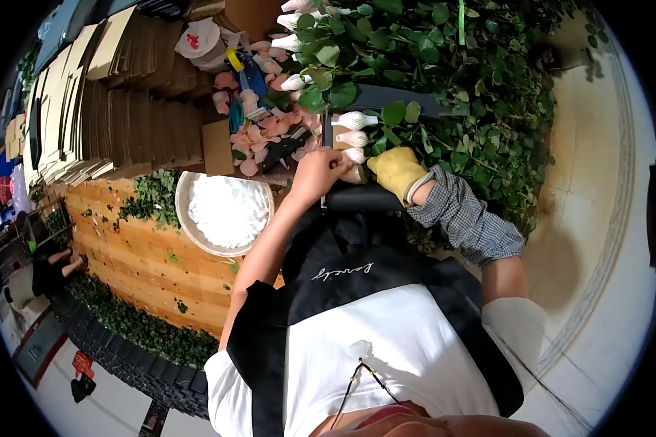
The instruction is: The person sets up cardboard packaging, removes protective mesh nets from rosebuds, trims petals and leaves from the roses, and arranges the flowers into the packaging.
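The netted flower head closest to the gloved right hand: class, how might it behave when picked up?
The netted flower head is probably light, looking smaller than the gloved right hand. It may bruise or shed if squeezed, as loose pink petals lie nearby. Its white mesh likely flexes slightly, cushioning the bloom.

Left hand (317,175) at netted bud (354,155); gloved right hand (399,173) beside leafy stems (481,142)

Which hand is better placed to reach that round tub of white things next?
Probably the left hand: it's nearer the tub. The gloved right hand is farther across, beside the greenery.
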Available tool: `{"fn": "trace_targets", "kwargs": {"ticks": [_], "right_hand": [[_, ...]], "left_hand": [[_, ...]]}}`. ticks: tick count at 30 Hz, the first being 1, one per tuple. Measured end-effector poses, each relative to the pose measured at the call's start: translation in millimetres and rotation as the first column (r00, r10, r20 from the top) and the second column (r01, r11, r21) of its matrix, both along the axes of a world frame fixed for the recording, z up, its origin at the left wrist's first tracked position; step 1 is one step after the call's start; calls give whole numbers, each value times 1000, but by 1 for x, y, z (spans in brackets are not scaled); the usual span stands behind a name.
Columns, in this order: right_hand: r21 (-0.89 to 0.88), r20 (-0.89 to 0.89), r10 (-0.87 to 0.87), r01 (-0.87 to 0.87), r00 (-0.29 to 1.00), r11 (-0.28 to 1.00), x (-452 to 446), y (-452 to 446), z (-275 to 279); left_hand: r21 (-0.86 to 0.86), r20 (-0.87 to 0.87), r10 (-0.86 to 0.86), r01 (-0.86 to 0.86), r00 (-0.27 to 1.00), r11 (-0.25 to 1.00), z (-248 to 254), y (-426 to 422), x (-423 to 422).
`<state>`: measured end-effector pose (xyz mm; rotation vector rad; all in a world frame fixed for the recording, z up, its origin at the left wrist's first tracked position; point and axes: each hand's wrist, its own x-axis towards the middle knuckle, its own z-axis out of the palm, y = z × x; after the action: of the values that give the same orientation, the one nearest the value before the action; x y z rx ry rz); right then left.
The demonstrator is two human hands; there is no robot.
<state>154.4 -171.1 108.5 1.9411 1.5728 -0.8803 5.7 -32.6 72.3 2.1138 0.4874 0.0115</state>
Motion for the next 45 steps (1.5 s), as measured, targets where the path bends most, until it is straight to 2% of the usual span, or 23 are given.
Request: {"fn": "trace_targets", "kwargs": {"ticks": [3, 4, 6, 7, 8, 10, 11, 13, 15, 20, 24, 25, 26, 28, 30, 33, 34, 35, 38, 39, 41, 42, 45], "right_hand": [[42, 79, -18, 15, 997, 999, -5, 0, 0], [40, 76, -17, 14, 997, 999, -2, -2, 2], [182, -141, -100, 125, 985, 975, 9, -11, 12], [152, -253, -151, 193, 956, 969, 16, -12, 31], [274, -400, -159, 283, 903, 919, 22, -18, 40], [530, -333, -124, 295, 935, 795, 15, -9, 53], [533, -334, -119, 291, 935, 794, 13, -5, 45], [247, -19, -205, 203, 979, 948, 12, 3, 9], [277, -36, -181, 184, 983, 943, 16, 5, -9], [572, -114, -104, 151, 988, 806, 19, -14, -14], [395, -142, -140, 186, 980, 900, 20, -9, 2], [353, -145, -158, 200, 977, 914, 23, -9, 1], [349, -137, -170, 208, 976, 914, 24, -9, 0], [361, -160, -171, 219, 972, 906, 24, -8, -5], [396, -138, -173, 214, 975, 893, 20, -7, -7], [371, -103, -218, 241, 971, 897, 18, -11, -22], [335, -101, -240, 260, 966, 906, 18, -12, -24], [359, -78, -210, 224, 975, 906, 17, -13, -22], [439, -175, -194, 253, 965, 862, 15, -17, 6], [627, -296, -152, 312, 943, 713, 17, -23, 7], [646, -189, -195, 272, 962, 714, 18, -8, 32], [654, -84, -248, 241, 965, 717, 14, -3, 40], [490, 61, -254, 193, 965, 850, 19, 0, 1]], "left_hand": [[-196, 64, 199, -183, 978, 963, -9, 7, -21], [-482, 36, 468, -395, 883, 782, -16, 8, -34], [-470, 80, 676, -571, 732, 674, -5, 44, -67], [-265, 269, 654, -598, 707, 756, 3, 51, -71], [-309, 172, 653, -589, 738, 747, 11, 49, -73], [-547, 74, 515, -397, 854, 737, 3, 42, -65], [-532, -117, 419, -413, 900, 739, 3, 38, -57], [-329, 48, 211, -184, 976, 926, -19, 22, -27], [-147, -130, 6, -26, 992, 989, -17, 12, 2], [71, -173, 94, -83, 980, 994, 1, -9, 14], [81, 81, 50, -57, 995, 995, -14, -10, 10], [-145, 144, 99, -78, 985, 986, -16, -8, 11], [-371, 194, 151, -70, 969, 926, -18, -7, 10], [-780, -138, 257, -265, 956, 567, -30, -12, 6], [-877, -239, 493, -404, 837, 261, -23, -15, 5], [-879, -314, 661, -472, 681, 69, -51, -10, -16], [-834, -289, 824, -550, 488, 33, -36, 3, -24], [-812, -232, 893, -583, 386, 41, -33, 33, -40], [-598, 188, 780, -561, 597, 573, -6, 64, -59], [-497, 77, 660, -545, 747, 675, -9, 59, -59], [-382, -233, 388, -451, 892, 807, -1, 47, -41], [-260, -44, 362, -360, 931, 896, -2, 31, -25], [-56, -4, 218, -218, 976, 974, -6, -1, 23]]}}
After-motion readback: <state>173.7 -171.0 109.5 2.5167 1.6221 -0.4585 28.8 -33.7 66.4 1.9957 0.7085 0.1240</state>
